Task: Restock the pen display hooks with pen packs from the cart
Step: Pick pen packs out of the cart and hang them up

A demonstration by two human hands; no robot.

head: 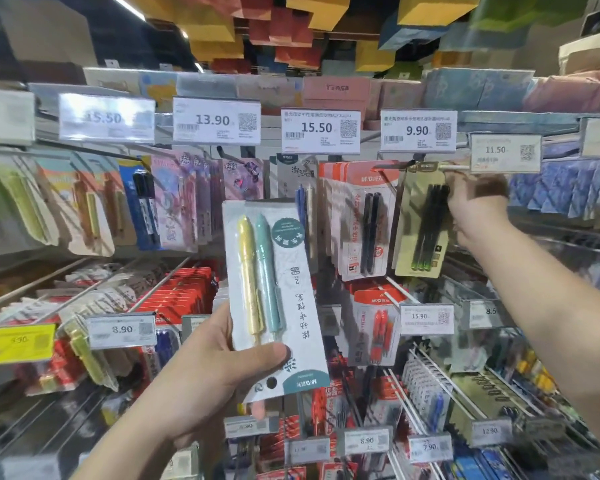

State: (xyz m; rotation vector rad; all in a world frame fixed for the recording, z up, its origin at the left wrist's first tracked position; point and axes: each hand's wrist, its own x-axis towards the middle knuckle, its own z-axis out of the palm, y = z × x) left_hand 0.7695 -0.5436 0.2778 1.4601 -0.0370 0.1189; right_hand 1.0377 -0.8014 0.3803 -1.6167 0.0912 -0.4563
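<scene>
Two tiers of wire hooks (174, 289) fill the display, crowded with carded pen packs, each hook ending in a flat plastic price tag. Using the 9.90 tag (418, 130) as landmark: just below and left of it hang red-carded packs (368, 220) with dark pens; directly below hangs an olive pack (421, 223) of black pens, glossy and blurred. The right hand (471, 206) reaches to that olive pack's right edge, below the 11.50 tag (505, 152); its fingers curl toward the card, but whether they grip it cannot be told. Well below and left of the landmark, in front of the hanging stock, the left hand (201, 375) pinches a white pack (274, 296) upside down, thumb across its face, fingers behind. Its blister holds one yellow and one teal pen, hiding packs behind.
</scene>
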